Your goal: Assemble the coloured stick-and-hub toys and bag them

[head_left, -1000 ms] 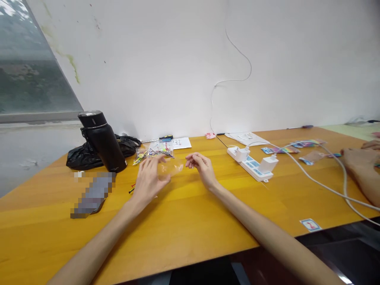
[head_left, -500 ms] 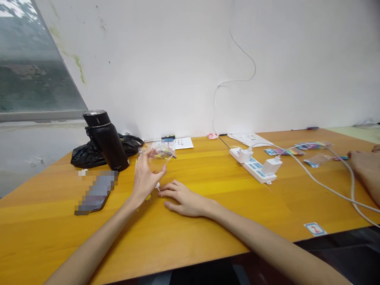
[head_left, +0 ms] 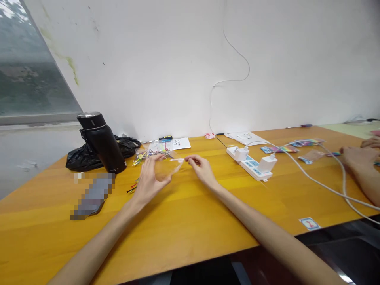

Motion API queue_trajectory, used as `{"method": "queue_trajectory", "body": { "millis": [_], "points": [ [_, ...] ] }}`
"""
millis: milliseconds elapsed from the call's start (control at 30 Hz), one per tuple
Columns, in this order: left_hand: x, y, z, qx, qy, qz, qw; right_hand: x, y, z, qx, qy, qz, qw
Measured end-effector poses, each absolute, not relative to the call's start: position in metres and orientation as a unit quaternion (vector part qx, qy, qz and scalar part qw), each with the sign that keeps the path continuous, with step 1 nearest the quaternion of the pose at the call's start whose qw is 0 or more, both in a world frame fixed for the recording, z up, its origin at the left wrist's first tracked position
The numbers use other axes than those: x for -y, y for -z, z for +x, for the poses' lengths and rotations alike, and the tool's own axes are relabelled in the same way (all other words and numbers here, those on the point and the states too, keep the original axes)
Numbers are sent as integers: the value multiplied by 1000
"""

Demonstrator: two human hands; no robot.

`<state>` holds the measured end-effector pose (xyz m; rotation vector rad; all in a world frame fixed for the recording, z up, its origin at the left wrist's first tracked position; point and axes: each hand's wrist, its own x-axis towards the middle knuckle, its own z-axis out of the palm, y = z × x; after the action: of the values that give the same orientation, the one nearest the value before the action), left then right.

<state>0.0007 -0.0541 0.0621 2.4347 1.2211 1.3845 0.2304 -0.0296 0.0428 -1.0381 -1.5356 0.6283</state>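
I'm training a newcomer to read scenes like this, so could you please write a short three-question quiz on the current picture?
1. Which of the person's own hands holds the clear bag?
2. True or false: the black bottle stands to the right of the power strip.
3. How many white plugs sit in the power strip? A: none. B: two. C: five.

Key: 1. The left hand. 2. False. 3. B.

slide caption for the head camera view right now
Left hand holds a clear plastic bag; right hand holds a small white piece at its edge.
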Motion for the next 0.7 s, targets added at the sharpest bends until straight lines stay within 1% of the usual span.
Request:
{"method": "queue_trajectory", "body": {
  "millis": [67, 167, 267, 367, 467, 567, 700],
  "points": [
    [58, -63, 4, -394, -460, 793, 68, 32, -53, 238, 641, -204, -432, 601],
    [63, -64, 11, -383, -478, 779, 136, 42, -70, 243, 631, -83, -413, 651],
    [67, -61, 17, -373, -476, 772, 195, 54, -83, 244, 634, 2, -386, 671],
    [66, -55, 19, -383, -455, 775, 214, 63, -87, 243, 656, 54, -344, 670],
    [64, -50, 19, -392, -439, 781, 211, 67, -85, 241, 683, 82, -311, 656],
    [66, -48, 19, -392, -433, 784, 211, 68, -81, 239, 723, 79, -298, 618],
    [71, -47, 23, -386, -426, 789, 216, 65, -78, 237, 818, 19, -261, 513]
  ]
}}
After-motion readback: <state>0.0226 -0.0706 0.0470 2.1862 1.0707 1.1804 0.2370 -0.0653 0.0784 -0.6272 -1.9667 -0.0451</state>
